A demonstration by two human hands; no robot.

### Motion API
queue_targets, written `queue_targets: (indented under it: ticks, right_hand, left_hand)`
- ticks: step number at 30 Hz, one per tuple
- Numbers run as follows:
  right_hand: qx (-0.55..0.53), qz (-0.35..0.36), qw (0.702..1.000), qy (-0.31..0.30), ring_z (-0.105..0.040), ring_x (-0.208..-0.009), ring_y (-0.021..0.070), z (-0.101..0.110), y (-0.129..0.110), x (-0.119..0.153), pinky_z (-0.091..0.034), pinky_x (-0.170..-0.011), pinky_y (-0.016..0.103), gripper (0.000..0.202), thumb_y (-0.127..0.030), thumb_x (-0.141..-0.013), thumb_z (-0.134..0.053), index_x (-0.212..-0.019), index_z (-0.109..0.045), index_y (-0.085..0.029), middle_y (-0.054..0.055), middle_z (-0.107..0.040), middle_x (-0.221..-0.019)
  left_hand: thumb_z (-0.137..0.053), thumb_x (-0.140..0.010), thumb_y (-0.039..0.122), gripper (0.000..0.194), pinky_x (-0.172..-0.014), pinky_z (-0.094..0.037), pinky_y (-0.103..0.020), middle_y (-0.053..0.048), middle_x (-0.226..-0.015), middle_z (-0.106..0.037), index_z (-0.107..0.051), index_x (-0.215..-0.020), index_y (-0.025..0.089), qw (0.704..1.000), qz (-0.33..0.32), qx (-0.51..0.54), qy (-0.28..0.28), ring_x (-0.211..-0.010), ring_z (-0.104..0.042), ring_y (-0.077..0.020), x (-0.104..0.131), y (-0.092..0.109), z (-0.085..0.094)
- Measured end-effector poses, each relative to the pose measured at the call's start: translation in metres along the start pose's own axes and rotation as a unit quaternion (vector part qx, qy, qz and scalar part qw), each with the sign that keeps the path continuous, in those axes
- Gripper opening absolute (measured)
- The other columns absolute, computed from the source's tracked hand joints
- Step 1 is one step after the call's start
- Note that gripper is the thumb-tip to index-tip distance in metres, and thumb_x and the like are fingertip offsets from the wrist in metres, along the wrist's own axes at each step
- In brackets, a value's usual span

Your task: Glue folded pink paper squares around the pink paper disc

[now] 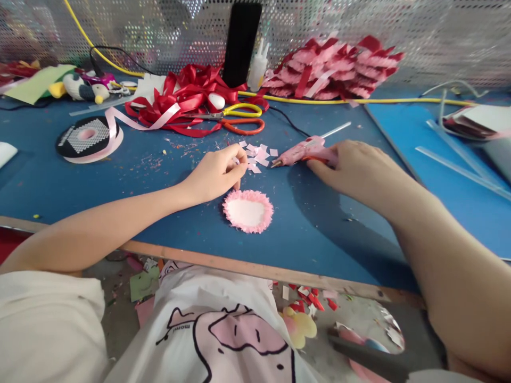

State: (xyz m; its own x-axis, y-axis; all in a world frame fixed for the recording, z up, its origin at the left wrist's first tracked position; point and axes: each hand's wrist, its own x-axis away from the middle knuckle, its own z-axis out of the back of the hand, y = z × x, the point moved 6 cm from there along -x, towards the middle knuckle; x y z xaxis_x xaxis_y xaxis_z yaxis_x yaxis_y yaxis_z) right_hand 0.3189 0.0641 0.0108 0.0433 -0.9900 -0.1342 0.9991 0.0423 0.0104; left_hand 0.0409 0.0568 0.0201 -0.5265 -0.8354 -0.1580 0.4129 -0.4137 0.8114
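On the blue table in front of me lies a round piece (247, 211) with a pale, flat middle and a frilly pink edge. Just above it, my left hand (219, 171) is closed with thumb and fingertips together; whatever they pinch is hidden. Small pale-pink ribbon pieces (258, 155) are scattered beside those fingertips. My right hand (357, 167) is wrapped round the handle of a pink glue gun (299, 151). The gun's nozzle points left, toward the ribbon pieces, and a clear glue stick (336, 129) pokes out behind it.
Scissors (242, 118) lie by a tangle of red ribbon (191, 90). A ribbon spool (88, 137) sits at left. Behind stand a phone (242, 45), a small bottle (258, 69) and a pink-red heap (335, 66). A yellow cable (359, 100) crosses the back.
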Motion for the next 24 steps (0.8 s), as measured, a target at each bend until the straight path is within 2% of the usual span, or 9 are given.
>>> queue_targets:
  ticks: [3, 5, 8, 12, 15, 19, 24]
  right_hand:
    - [-0.021, -0.015, 0.999, 0.019, -0.066, -0.082, 0.0325, 0.009, -0.004, 0.002, -0.049, -0.074, 0.044, 0.047, -0.055, -0.095, -0.054, -0.119, -0.058, -0.015, 0.022, -0.072, -0.102]
    - [-0.061, 0.019, 0.996, 0.060, -0.066, -0.087, 0.0317, 0.018, -0.011, 0.004, -0.050, -0.076, 0.044, 0.053, -0.058, -0.093, -0.062, -0.127, -0.054, -0.018, 0.019, -0.072, -0.106]
    - [-0.098, 0.108, 0.981, 0.126, -0.063, -0.088, 0.0288, 0.031, -0.021, 0.008, -0.052, -0.079, 0.044, 0.047, -0.060, -0.090, -0.069, -0.115, -0.054, -0.023, 0.014, -0.067, -0.101]
    - [-0.089, 0.212, 0.950, 0.210, -0.059, -0.088, 0.0267, 0.040, -0.034, 0.016, -0.051, -0.079, 0.045, 0.032, -0.056, -0.100, -0.057, -0.104, -0.053, -0.025, 0.010, -0.061, -0.095]
    - [-0.077, 0.242, 0.933, 0.254, -0.059, -0.090, 0.0262, 0.040, -0.041, 0.022, -0.049, -0.080, 0.045, 0.023, -0.047, -0.103, -0.056, -0.105, -0.054, -0.025, 0.011, -0.064, -0.098]
    - [-0.072, 0.283, 0.911, 0.293, -0.061, -0.089, 0.0245, 0.039, -0.048, 0.029, -0.049, -0.081, 0.043, 0.014, -0.037, -0.103, -0.058, -0.106, -0.054, -0.025, 0.011, -0.069, -0.102]
    - [-0.047, 0.273, 0.920, 0.277, -0.062, -0.092, 0.0243, 0.035, -0.048, 0.028, -0.050, -0.083, 0.043, 0.015, -0.037, -0.104, -0.056, -0.112, -0.058, -0.024, 0.011, -0.072, -0.106]
  left_hand:
    - [-0.059, -0.100, 0.019, 0.008, -0.069, -0.045, -0.029, 0.007, -0.056, -0.066, -0.056, -0.093, 0.021, 1.000, 0.016, -0.005, 0.000, -0.053, -0.062, -0.0113, 0.001, 0.002, 0.001]
    - [-0.059, -0.099, 0.019, 0.008, -0.069, -0.044, -0.029, 0.007, -0.055, -0.065, -0.057, -0.092, 0.022, 1.000, 0.029, -0.004, 0.005, -0.053, -0.061, -0.0113, 0.001, 0.002, 0.001]
    - [-0.060, -0.098, 0.021, 0.006, -0.068, -0.042, -0.029, 0.004, -0.066, -0.073, -0.057, -0.093, 0.021, 1.000, 0.023, 0.012, 0.017, -0.057, -0.061, -0.0105, 0.001, 0.002, 0.002]
    - [-0.059, -0.099, 0.025, 0.007, -0.065, -0.039, -0.029, 0.000, -0.084, -0.081, -0.056, -0.093, 0.021, 0.999, 0.004, 0.039, -0.008, -0.058, -0.056, -0.0096, 0.001, 0.005, -0.002]
    - [-0.058, -0.097, 0.024, 0.004, -0.067, -0.040, -0.029, 0.000, -0.085, -0.083, -0.056, -0.095, 0.022, 0.999, 0.008, 0.041, -0.031, -0.060, -0.058, -0.0104, 0.002, 0.004, -0.004]
    - [-0.058, -0.096, 0.025, 0.004, -0.070, -0.042, -0.030, 0.000, -0.085, -0.083, -0.056, -0.095, 0.022, 0.999, 0.013, 0.042, -0.032, -0.064, -0.062, -0.0122, 0.001, 0.001, -0.004]
    - [-0.059, -0.096, 0.024, 0.004, -0.070, -0.041, -0.029, 0.001, -0.086, -0.084, -0.056, -0.095, 0.022, 0.998, 0.007, 0.047, -0.035, -0.062, -0.060, -0.0112, 0.001, -0.001, -0.005]
